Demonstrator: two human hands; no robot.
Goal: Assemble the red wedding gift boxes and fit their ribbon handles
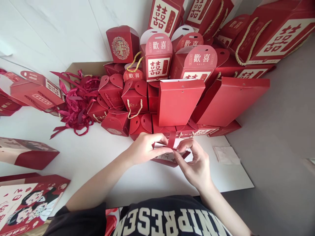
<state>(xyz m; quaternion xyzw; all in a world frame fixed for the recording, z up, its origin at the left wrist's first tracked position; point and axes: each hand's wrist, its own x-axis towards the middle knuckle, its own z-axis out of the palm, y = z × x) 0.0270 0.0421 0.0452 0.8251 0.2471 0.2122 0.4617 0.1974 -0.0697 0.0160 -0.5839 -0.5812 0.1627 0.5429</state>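
Box (164,161), small, dark red with a pale printed face, between the two grips, low over the white counter (137,186). Left grip (144,149): pinching the box's upper edge, thumb on the near side, fingers on the far side. Right grip (195,164): thumb and forefinger tips close together at the foot of a flat red ribbon (172,139), which stands up from the box top; whether they pinch it, cannot tell. Just beyond the grips: large plain red cartons (180,103), leaning among smaller boxes with cord handles (135,98). Beyond and left of left grip: crimson ribbon tangle (77,101). Right of right grip: folded pale sheet (226,155). Well left, nearer the body: carton printed with cartoon figures (36,203).
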